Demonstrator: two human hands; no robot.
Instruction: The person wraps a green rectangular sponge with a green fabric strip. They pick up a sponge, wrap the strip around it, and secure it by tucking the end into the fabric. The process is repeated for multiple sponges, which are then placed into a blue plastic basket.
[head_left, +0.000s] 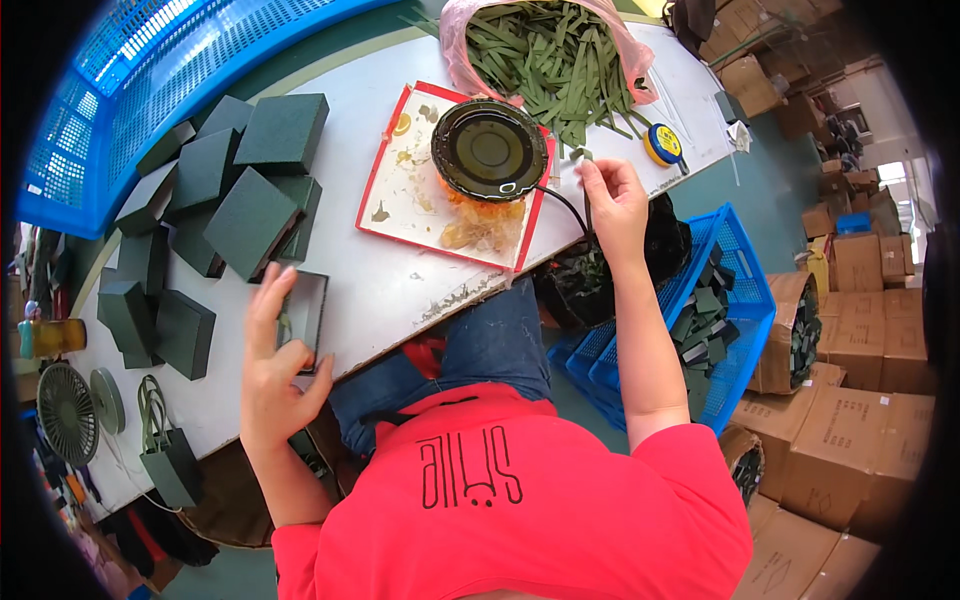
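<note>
The right hand (617,205) pinches a small green strip (580,154) between its thumb and forefinger; this strip is to the right of the round black pot (489,150), near the mouth of the pink bag (458,50), from which many green strips (555,65) spill out; the left hand (277,365) is half curled, with the forefinger bent toward the thumb; it is at a small open box (310,310) near the table edge, but I cannot tell whether its fingers grasp this box or only lie against it; beyond it, dark green boxes (250,222) are piled on the white table (375,300); the pot sits on a red-rimmed tray (400,215); a tape measure (662,144) lies at the right.
</note>
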